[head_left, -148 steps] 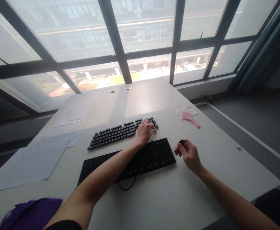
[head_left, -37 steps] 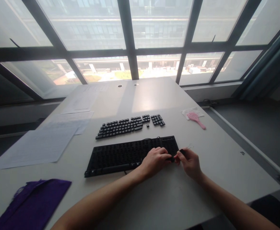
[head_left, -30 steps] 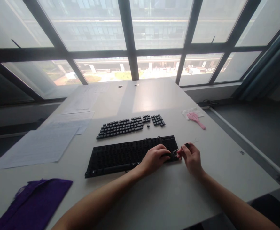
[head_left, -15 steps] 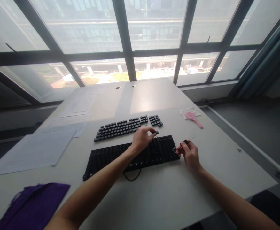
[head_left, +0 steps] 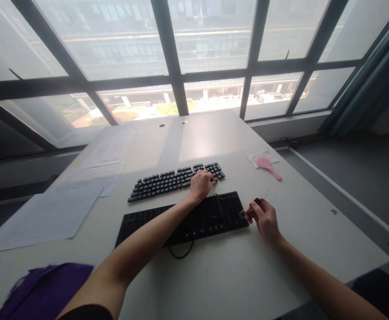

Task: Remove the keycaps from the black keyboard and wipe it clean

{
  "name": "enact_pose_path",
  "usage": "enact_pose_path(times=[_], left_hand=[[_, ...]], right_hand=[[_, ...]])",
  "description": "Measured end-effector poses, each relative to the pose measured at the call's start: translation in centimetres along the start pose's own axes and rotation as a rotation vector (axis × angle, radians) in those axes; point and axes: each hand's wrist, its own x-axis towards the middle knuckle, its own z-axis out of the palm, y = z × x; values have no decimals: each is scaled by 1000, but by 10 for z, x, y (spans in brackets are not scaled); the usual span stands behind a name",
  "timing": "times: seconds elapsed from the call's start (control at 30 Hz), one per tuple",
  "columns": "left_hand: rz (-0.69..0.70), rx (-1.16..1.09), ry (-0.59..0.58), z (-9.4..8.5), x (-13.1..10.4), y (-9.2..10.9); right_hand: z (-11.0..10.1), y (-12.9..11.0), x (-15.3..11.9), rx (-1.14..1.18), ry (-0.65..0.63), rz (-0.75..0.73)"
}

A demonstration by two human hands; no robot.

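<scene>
Black keycaps (head_left: pixel 163 182) lie in keyboard-like rows on the white table. In front of them is a black keyboard base (head_left: pixel 228 213), its cable looping out at the near edge. My left hand (head_left: pixel 201 184) is over the right part of the rows, its fingers pinched on a small dark keycap (head_left: pixel 213 180). At the base's right end, my right hand (head_left: pixel 263 218) holds a small black piece (head_left: pixel 257 202) together with a thin wire tool (head_left: pixel 242 214).
A pink hairbrush (head_left: pixel 267 167) rests on a clear wrapper at the right. Paper sheets (head_left: pixel 48 218) cover the table's left side. A purple cloth (head_left: pixel 48 289) lies at the near left. Windows stand behind the table (head_left: pixel 214 275).
My left hand has moved away from me, from above the keyboard base to the keycap rows, with the keycap. My right hand has hardly moved. The view has shifted slightly.
</scene>
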Motion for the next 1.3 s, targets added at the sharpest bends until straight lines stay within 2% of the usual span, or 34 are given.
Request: enact_pose_path(times=[0.43,0.57,0.7,0.8,0.93,1.0,1.1,1.2,1.3], left_hand=[[-21,-41,43,4,3,4],[-31,-94,91,-8,-3,7],[53,-206,129,-34,-34,13],[134,-280,52,-48,-74,17],[239,-317,-55,-53,-123,15],[263,-314,-59,-56,-139,9],[215,-323,-25,-69,-155,-11],[121,-332,34,-87,-172,-43],[-1,-317,91,-104,-195,-83]], right_hand=[[-1,-3,1,-21,-23,-2],[-2,-5,-1,-37,-46,-17],[-1,-1,-7,-103,-152,-62],[2,4,-13,-169,-288,-104],[13,1,-18,-276,-394,-191],[19,-4,-19,-314,-386,-199],[30,-9,-21,-308,-308,-155],[45,-10,-25,-282,-254,-110],[69,-7,-32,-277,-286,-109]])
